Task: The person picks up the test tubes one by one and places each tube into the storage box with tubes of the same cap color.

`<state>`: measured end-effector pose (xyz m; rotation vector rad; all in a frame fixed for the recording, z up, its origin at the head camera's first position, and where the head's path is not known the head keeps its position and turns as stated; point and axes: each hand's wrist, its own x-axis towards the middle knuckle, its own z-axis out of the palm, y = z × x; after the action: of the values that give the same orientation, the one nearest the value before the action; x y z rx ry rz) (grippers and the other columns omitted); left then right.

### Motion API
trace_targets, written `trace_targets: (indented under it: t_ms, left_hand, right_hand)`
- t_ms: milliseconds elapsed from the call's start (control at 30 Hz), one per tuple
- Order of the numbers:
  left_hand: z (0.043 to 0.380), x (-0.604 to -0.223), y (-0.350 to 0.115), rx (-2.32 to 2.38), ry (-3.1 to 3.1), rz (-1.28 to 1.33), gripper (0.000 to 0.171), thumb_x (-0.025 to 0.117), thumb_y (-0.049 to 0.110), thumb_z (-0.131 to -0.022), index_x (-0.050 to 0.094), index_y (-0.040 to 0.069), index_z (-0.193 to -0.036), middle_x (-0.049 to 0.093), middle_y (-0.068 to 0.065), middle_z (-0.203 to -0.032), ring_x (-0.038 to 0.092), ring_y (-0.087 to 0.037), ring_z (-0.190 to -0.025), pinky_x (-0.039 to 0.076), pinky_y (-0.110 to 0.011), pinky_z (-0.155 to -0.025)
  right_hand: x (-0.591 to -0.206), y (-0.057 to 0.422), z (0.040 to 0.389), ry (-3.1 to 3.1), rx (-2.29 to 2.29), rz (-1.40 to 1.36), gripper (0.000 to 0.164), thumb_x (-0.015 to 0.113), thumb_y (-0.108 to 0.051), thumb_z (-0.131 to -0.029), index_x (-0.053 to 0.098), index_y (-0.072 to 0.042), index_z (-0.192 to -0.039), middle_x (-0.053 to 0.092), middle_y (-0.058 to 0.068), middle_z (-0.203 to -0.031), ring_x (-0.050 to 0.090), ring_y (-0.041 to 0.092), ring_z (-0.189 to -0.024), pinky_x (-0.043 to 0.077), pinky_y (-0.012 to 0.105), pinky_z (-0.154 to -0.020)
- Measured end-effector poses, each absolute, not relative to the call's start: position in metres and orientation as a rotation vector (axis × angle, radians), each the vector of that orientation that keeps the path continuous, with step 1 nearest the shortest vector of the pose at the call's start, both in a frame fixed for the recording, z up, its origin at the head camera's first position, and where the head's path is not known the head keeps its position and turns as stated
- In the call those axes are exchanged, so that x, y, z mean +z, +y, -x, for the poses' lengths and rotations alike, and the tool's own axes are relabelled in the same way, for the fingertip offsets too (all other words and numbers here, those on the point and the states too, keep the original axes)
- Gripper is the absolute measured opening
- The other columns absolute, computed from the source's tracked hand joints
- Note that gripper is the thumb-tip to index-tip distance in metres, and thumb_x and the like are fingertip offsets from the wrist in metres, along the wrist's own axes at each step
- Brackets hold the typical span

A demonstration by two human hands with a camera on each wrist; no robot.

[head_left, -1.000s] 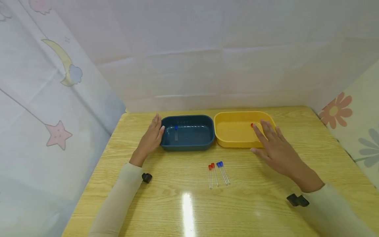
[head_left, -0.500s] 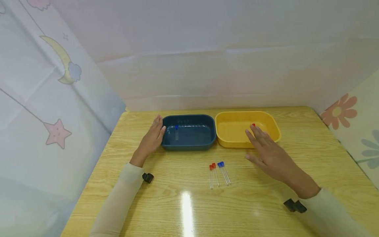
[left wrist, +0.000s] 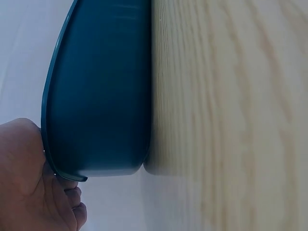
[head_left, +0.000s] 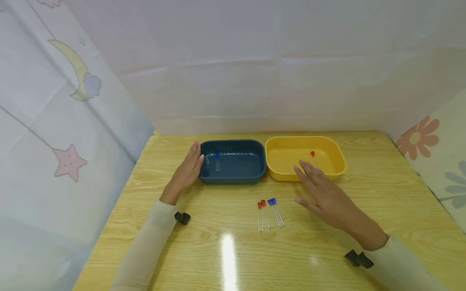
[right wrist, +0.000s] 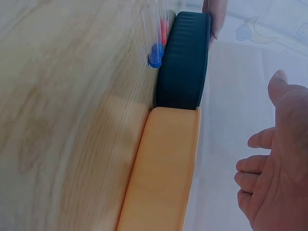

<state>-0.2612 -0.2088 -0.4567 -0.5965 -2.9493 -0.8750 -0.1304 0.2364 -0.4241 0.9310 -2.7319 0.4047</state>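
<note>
My left hand (head_left: 185,171) rests against the left end of a dark blue tray (head_left: 233,181), its fingers extended along the rim. In the left wrist view, that hand (left wrist: 33,178) touches the tray's rim. A blue-capped test tube (head_left: 217,163) lies inside this tray. My right hand (head_left: 327,200), holding nothing, hovers before the front edge of a yellow tray (head_left: 285,177) with fingers spread. The yellow tray holds a tube with a red cap (head_left: 312,153). Between the hands, two red-capped test tubes (head_left: 260,214) and two blue-capped test tubes (head_left: 275,214) lie on the table.
Both trays stand side by side near the back of the wooden table (head_left: 204,258). A pale cloth backdrop (head_left: 225,81) rises behind it, with printed cloth on both sides. Small black devices (head_left: 182,218) sit at the wrists.
My right hand has drawn back from over the yellow tray, toward me and to the left, uncovering the red cap inside. The left hand stays at the blue tray.
</note>
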Motion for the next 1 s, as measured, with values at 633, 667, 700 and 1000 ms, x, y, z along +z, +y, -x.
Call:
trace_targets:
  t_ms: [633,667,700,1000]
  left_hand:
    - [0.262,-0.462,-0.209,-0.940,-2.929,0.664,0.061,0.024,0.033,-0.114,0.002,0.002,-0.162,-0.009,-0.004,-0.169,-0.010,-0.020,-0.155,0.005,-0.048,-0.125]
    - [0.262,-0.462,-0.209,-0.944,-2.928,0.666,0.061,0.025,0.033,-0.114,0.002,0.002,-0.162,-0.009,-0.005,-0.169,-0.009,-0.020,-0.155,0.006,-0.048,-0.125]
    - [0.262,-0.463,-0.209,-0.940,-2.929,0.671,0.061,0.025,0.033,-0.114,0.002,0.002,-0.162,-0.009,-0.006,-0.170,-0.009,-0.020,-0.155,0.006,-0.048,-0.124]
    - [0.263,-0.463,-0.208,-0.914,-2.926,0.678,0.063,0.022,0.037,-0.114,0.004,0.000,-0.162,-0.005,-0.012,-0.170,-0.007,-0.022,-0.156,0.008,-0.049,-0.124]
  right_hand:
    - [-0.438,0.230,0.125,-2.748,0.447,-0.967,0.084,0.063,-0.037,-0.101,0.017,-0.004,-0.163,0.018,0.020,-0.167,0.022,0.037,-0.152,0.002,0.031,-0.124]
    - [-0.439,0.230,0.124,-2.752,0.447,-0.971,0.084,0.063,-0.038,-0.101,0.017,-0.004,-0.163,0.018,0.021,-0.167,0.022,0.037,-0.152,0.002,0.031,-0.124]
    - [-0.439,0.230,0.124,-2.756,0.446,-0.970,0.084,0.063,-0.038,-0.101,0.017,-0.004,-0.163,0.018,0.021,-0.167,0.022,0.037,-0.152,0.002,0.030,-0.124]
    - [-0.443,0.229,0.125,-2.784,0.456,-0.955,0.082,0.061,-0.040,-0.102,0.019,-0.005,-0.163,0.019,0.018,-0.167,0.023,0.036,-0.152,0.003,0.029,-0.124]
